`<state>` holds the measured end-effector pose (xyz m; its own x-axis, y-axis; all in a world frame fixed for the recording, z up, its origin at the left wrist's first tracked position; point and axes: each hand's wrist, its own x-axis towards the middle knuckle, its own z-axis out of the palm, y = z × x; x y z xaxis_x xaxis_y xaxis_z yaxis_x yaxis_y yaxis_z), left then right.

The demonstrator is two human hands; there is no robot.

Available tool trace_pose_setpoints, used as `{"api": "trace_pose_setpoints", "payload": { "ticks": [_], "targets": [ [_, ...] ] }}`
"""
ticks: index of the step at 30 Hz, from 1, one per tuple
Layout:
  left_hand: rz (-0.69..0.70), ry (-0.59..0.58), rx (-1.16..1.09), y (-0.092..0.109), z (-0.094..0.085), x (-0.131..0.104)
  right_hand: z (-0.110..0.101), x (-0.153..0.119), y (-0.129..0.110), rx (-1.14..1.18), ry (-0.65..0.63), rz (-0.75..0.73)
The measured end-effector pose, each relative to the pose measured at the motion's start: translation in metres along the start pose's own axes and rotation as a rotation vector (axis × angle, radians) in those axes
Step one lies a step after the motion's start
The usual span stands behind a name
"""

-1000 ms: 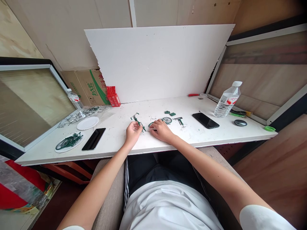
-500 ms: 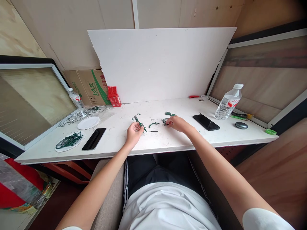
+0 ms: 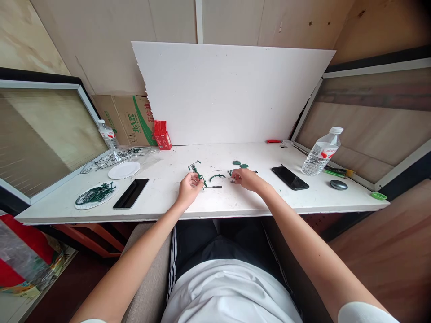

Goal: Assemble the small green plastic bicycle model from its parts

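Note:
My left hand (image 3: 190, 186) is closed on a thin green plastic model frame (image 3: 195, 168), which looks like part of a small bicycle with handlebars at its far end. To its right on the white table lie a curved green piece (image 3: 217, 176) and a short dark rod (image 3: 213, 186). My right hand (image 3: 245, 178) rests low over the table, fingertips pinched together among small dark green bits (image 3: 230, 172); what is between them is too small to name. Just beyond it sit two flat green pieces, one of them a small block (image 3: 236, 162).
A plate of green parts (image 3: 77, 204), a white plate (image 3: 124, 170) and a phone (image 3: 131, 194) lie left. Rightward are another phone (image 3: 290, 178), a water bottle (image 3: 321, 152) and a dark oval object (image 3: 338, 185). A red box (image 3: 163, 136) stands at the back.
My right hand has shifted slightly, and the dark round part at its fingertips no longer shows there. My left hand still holds the model frame. The view has tilted a little.

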<state>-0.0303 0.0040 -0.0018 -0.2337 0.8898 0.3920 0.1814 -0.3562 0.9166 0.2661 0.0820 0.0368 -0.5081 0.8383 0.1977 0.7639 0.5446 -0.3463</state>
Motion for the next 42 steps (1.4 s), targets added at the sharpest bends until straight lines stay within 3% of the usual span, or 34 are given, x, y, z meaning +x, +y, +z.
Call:
{"api": "trace_pose_setpoints", "payload": {
  "ticks": [4, 8, 14, 20, 25, 29, 42],
  "targets": [
    [-0.012, -0.008, -0.005, 0.001, 0.001, 0.0, 0.001, 0.0, -0.003, -0.01, -0.056, 0.032],
    [-0.005, -0.025, -0.009, 0.001, 0.0, -0.001, -0.001, -0.002, -0.008, -0.048, -0.032, 0.006],
    [-0.014, -0.051, -0.019, 0.002, 0.0, -0.002, 0.006, -0.003, -0.039, 0.038, 0.252, -0.301],
    [-0.014, -0.036, 0.017, 0.008, 0.003, -0.003, 0.033, -0.007, -0.079, 0.203, 0.48, -0.463],
    [0.023, -0.067, 0.084, 0.007, 0.001, -0.004, 0.052, -0.007, -0.085, 0.146, 0.607, -0.616],
    [0.045, -0.098, 0.107, 0.005, 0.0, -0.004, 0.057, -0.007, -0.083, 0.105, 0.606, -0.683],
    [0.063, -0.17, 0.131, 0.006, 0.0, -0.006, 0.06, -0.006, -0.081, 0.064, 0.569, -0.679]
  ]
}}
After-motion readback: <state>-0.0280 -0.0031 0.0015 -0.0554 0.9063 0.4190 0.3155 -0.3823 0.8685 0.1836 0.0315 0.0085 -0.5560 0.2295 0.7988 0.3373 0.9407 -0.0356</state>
